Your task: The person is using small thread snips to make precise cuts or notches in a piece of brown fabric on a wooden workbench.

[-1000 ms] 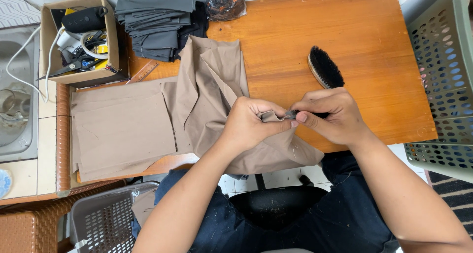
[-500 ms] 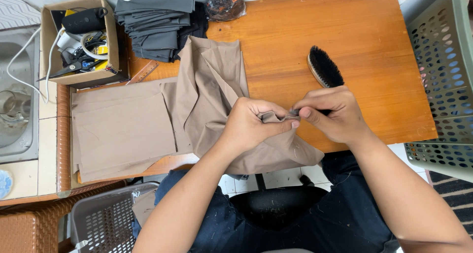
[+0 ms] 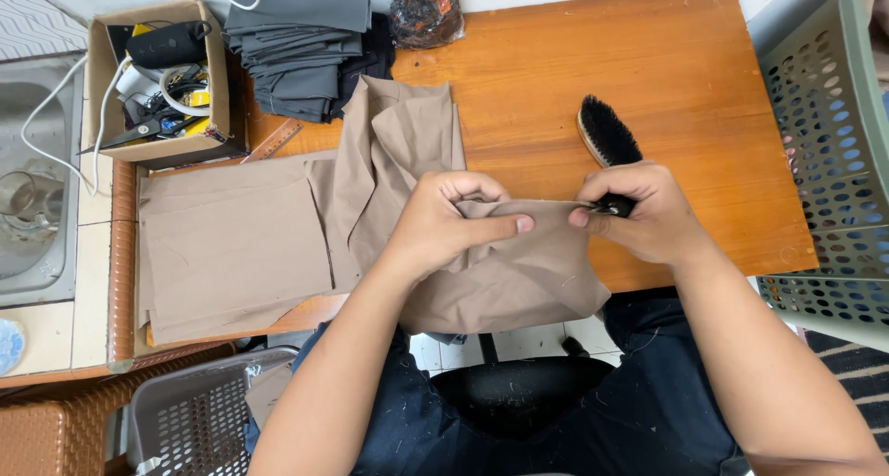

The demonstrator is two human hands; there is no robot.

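The tan garment (image 3: 482,272) lay over the near edge of the wooden table (image 3: 704,115), part of it hanging off. The left hand (image 3: 444,221) gripped a bunched fold, fingers closed on the cloth. The right hand (image 3: 648,212) pinched the stretched edge between thumb and fingertips. A black brush (image 3: 607,133) lay just behind the right hand. Folded grey fabric (image 3: 296,41) and a cardboard box (image 3: 218,68) occupied the far left corner.
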